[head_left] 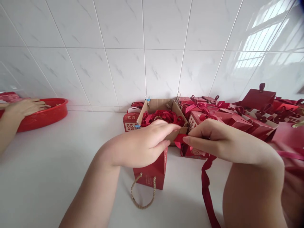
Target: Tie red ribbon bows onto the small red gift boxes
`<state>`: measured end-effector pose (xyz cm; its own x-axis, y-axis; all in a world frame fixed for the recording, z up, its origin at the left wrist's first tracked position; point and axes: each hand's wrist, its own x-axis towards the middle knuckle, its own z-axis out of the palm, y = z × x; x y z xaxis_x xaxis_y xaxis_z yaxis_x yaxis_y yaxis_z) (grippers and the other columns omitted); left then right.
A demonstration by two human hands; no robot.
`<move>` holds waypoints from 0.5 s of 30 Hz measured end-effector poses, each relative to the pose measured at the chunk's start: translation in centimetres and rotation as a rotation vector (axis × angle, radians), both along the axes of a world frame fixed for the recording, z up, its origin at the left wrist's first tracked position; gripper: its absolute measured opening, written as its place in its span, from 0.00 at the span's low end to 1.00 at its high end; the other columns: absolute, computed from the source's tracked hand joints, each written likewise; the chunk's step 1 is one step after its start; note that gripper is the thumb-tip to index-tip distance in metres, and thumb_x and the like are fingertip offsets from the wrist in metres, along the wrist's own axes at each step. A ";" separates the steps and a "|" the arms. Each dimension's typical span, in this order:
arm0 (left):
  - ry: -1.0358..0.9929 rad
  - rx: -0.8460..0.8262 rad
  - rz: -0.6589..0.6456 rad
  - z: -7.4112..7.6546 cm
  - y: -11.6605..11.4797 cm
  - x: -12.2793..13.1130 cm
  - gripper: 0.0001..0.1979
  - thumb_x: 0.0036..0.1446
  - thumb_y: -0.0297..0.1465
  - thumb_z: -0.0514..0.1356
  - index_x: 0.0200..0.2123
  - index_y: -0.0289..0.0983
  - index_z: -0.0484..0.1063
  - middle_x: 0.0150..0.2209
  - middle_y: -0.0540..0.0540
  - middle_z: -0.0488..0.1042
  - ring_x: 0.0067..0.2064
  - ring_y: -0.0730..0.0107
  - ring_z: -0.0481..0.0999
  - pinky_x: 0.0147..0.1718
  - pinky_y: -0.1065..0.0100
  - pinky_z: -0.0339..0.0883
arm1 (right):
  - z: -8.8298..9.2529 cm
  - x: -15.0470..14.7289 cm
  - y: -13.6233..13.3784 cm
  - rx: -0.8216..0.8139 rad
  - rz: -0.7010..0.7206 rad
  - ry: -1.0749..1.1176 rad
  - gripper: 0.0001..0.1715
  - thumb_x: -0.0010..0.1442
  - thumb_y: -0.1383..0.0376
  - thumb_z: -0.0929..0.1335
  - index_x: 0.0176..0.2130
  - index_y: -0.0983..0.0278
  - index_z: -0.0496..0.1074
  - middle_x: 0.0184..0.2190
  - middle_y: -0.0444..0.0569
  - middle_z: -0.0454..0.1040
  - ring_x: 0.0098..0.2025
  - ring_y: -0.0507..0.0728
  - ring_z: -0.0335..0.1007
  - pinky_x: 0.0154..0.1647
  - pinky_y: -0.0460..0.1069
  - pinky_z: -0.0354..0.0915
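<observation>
My left hand (147, 144) is stretched out above a small red gift box (150, 175) with a twisted rope handle (142, 206). Its fingers point right and the thumb is slightly apart; it covers the upper part of the box, so contact there is hidden. Thumb and fingers of my right hand (211, 139) pinch a red ribbon (180, 139) just right of the left fingertips. A long dark red ribbon (207, 190) hangs down below my right hand onto the white table (102, 193); whether it is the same piece is unclear.
Behind my hands stands an open cardboard box (156, 104) of red ribbons (163, 117), with blue binder clips on its edges. Red gift boxes (234, 120) crowd the right side. At left, another person's hand (25, 107) reaches into a red basin (57, 110). A tiled wall (123, 69) borders the table.
</observation>
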<state>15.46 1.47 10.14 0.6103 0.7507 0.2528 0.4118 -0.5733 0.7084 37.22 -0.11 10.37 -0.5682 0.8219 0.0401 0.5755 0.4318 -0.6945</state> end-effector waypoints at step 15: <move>-0.266 0.050 0.138 1.0 0.6 -0.4 0.07 0.58 0.26 0.55 0.38 0.40 0.71 0.28 0.50 0.69 0.28 0.71 0.70 0.23 0.72 0.60 | 0.5 2.1 -0.3 0.127 -0.054 0.063 0.18 0.62 0.57 0.64 0.23 0.63 0.66 0.17 0.42 0.63 0.18 0.48 0.55 0.16 0.44 0.52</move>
<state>15.04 2.06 11.11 0.4106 0.8047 0.4289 0.2924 -0.5617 0.7740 39.33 -0.44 10.86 -0.5166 0.8372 0.1797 0.5575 0.4882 -0.6714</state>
